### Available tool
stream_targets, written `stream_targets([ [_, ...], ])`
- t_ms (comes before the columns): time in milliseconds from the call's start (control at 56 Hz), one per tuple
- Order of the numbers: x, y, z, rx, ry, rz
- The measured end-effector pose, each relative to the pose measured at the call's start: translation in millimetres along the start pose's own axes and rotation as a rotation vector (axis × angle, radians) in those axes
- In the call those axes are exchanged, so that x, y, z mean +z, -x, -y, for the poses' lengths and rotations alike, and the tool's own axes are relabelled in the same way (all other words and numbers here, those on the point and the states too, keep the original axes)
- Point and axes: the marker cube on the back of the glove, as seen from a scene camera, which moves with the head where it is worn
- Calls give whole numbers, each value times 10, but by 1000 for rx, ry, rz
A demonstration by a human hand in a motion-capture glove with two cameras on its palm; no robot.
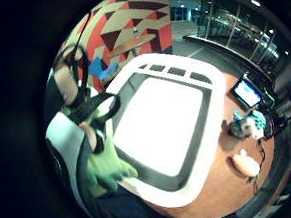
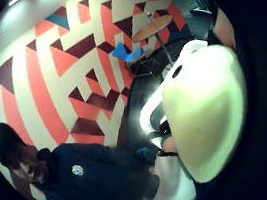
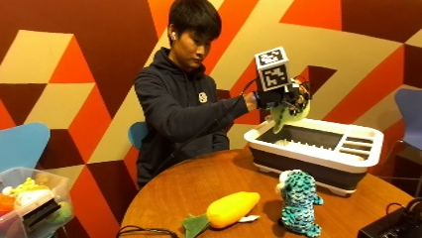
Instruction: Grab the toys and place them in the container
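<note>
On the round wooden table [image 3: 198, 188] a carrot toy [image 3: 227, 208] lies near the front, with a teal spotted plush [image 3: 298, 201] standing just beside it. Behind them sits the white container [image 3: 316, 144]. Above its near corner the gloved right hand [image 3: 277, 96] grips a pale green plush [image 3: 289, 115], apparently by its upper part.

No text or label can be read.
</note>
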Motion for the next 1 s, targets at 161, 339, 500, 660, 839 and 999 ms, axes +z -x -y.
stream_targets([
  [161, 186, -30, -13, -5, 179, 4],
  [339, -798, -812, -247, 182, 22, -21],
  [500, -1257, -1441, -1043, 248, 98, -302],
  [660, -1410, -2385, -1649, 488, 239, -458],
  [839, -993, -3094, -1964, 573, 360, -439],
  [999, -503, -3323, -1990, 552, 362, -424],
])
